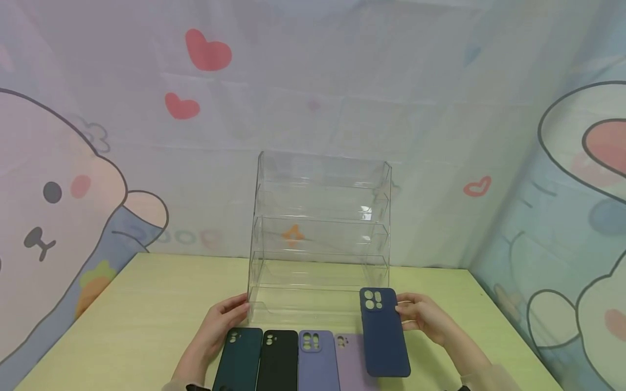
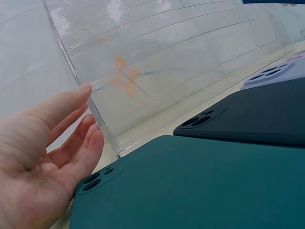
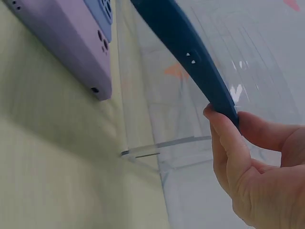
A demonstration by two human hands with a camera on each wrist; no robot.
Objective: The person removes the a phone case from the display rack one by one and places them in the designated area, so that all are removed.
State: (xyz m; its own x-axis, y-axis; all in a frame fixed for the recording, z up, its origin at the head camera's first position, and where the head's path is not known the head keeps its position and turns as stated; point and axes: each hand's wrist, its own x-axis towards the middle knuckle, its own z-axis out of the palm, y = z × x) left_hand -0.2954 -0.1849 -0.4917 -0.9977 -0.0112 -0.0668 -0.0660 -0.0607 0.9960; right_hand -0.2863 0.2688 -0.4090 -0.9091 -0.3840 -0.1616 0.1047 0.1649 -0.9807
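Note:
My right hand [image 1: 425, 315] pinches a navy blue phone case [image 1: 385, 336] by its right edge. The case is upright and tilted, raised in front of the right end of a clear tiered rack [image 1: 320, 236]. In the right wrist view, thumb and fingers grip one end of the case. At the rack's lower left side, my left hand [image 1: 215, 326] holds the side edge between thumb and curled fingers. Dark green [image 1: 239, 355], black [image 1: 279, 358], lavender-blue [image 1: 318, 364] and pale purple [image 1: 351, 355] cases lie in a row before the rack; the navy case partly covers the pale purple one.
The rack's stepped tiers of clear plastic stand on a pale yellow table [image 1: 166, 293]. A cloth backdrop [image 1: 318, 70] with cartoon animals and hearts hangs behind and at the sides. Table surface extends left and right of the rack.

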